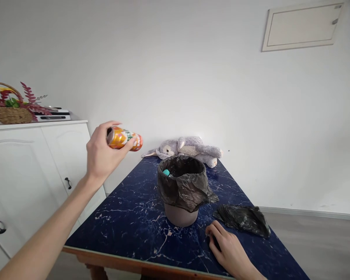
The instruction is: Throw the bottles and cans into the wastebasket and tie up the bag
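Note:
An orange and yellow drink can (123, 139) lies tilted in my left hand (102, 149), thumb and fingers wrapped round it. I hold it in the air to the left of and above a trash bin (181, 214). A black trash bag (186, 190) lines the bin, its edge folded down over the rim. Inside, by the left rim, a teal cap (166, 172) shows; what it belongs to is mostly hidden. My right hand (226, 247) rests on the table in front of the bin, fingers loosely curled, a gap between thumb and forefinger, nothing seen in it.
Behind the bin, a grey plush rabbit (189, 148) lies along the far end of the dark blue marbled table (128, 221). A folded black plastic bag (243, 219) is at the right edge. White cabinets (37, 167) stand left, bearing a flower basket (13, 114).

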A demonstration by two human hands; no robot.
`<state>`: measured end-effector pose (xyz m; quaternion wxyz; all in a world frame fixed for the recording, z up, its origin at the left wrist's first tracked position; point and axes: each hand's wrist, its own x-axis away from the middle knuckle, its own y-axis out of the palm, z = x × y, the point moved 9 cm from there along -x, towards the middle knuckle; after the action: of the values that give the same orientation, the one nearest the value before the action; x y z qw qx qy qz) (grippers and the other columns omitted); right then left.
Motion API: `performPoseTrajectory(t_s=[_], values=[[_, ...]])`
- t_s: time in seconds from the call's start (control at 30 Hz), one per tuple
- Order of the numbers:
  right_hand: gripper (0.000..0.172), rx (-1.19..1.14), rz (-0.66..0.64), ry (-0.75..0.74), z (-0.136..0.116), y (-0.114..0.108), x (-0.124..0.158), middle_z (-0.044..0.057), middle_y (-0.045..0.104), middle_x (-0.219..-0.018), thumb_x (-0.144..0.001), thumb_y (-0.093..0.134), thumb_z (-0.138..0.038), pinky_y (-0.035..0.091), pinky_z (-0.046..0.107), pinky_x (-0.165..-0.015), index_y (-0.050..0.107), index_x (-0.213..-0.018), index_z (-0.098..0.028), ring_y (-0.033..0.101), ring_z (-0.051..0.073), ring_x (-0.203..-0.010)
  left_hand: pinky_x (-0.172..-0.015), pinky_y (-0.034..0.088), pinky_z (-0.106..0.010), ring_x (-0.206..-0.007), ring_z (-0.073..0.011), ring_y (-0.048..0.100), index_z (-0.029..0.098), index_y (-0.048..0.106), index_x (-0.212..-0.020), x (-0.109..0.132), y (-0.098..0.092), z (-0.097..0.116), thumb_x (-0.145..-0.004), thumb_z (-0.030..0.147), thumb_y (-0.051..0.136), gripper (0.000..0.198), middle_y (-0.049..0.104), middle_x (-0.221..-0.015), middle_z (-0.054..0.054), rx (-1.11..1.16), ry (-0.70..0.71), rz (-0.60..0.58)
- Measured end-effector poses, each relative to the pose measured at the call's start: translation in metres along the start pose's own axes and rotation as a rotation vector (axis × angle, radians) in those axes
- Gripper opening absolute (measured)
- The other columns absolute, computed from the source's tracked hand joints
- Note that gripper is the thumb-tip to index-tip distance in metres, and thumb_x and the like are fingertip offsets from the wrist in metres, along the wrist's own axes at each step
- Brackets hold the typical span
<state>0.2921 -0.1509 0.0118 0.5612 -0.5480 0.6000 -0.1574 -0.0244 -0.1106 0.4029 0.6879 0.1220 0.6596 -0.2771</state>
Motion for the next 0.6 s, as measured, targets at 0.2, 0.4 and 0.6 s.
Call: performPoseTrajectory(t_s=[0.2, 0.4, 0.6], values=[[0.022, 0.011, 0.016, -0.016, -0.002, -0.001, -0.001, 0.004, 0.062, -0.104, -0.102, 0.037, -0.011, 0.048, 0.028, -0.062, 0.052, -0.108, -0.025, 0.069, 0.018, -0.072, -0.103, 0.058, -0.038, -0.111, -0.0236, 0.073, 0.024, 0.064, -0.127, 0.000, 0.017, 0.051, -0.082, 0.032, 0.088, 0.051, 0.074, -0.129, -0.004, 0.152, 0.119, 0.018], [0.022, 0.029, 0.031, -0.019, -0.003, -0.003, -0.003, 0.004, 0.062, -0.102, -0.101, 0.038, -0.010, 0.046, 0.027, -0.060, 0.053, -0.107, -0.025, 0.068, 0.017, -0.070, -0.103, 0.059, -0.040, -0.111, -0.0241, 0.073, 0.025, 0.063, -0.125, 0.011, 0.043, 0.066, -0.084, 0.029, 0.086, 0.047, 0.073, -0.128, -0.004, 0.254, 0.108, -0.040], [0.022, 0.018, 0.030, -0.020, -0.003, -0.005, -0.002, 0.004, 0.062, -0.102, -0.102, 0.038, -0.010, 0.045, 0.028, -0.061, 0.053, -0.107, -0.025, 0.068, 0.017, -0.071, -0.109, 0.057, -0.050, -0.127, -0.0315, 0.067, 0.027, 0.051, -0.144, 0.040, 0.095, 0.071, -0.086, 0.044, 0.085, 0.069, 0.062, -0.144, -0.012, 0.319, 0.057, -0.334]])
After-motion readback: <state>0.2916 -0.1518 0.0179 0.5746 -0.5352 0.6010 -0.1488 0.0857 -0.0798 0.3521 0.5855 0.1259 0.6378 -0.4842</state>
